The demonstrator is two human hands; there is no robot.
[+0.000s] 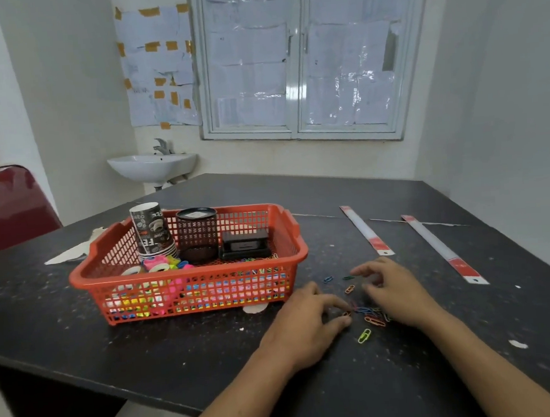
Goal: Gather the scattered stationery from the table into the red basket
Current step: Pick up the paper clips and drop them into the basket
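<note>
The red basket (187, 274) stands on the black table (146, 341), left of centre. Coloured paper clips (374, 318) lie scattered on the table right of the basket, among them a blue one (328, 279), an orange one (349, 289) and a yellow-green one (364, 335). My left hand (304, 326) rests palm down beside the pile, its thumb and forefinger pinching a clip at the pile's left edge. My right hand (393, 291) hovers over the pile's right side with fingers spread and loosely curved. Two long white rulers (364, 229) (442, 248) lie further right.
Inside the basket are stacked paper cups (151, 230), a black mesh pen holder (197, 233), a black box (243, 243), tape rolls and colourful small items. A dark red chair (6, 207) stands at the left. A sink (152, 166) hangs on the far wall.
</note>
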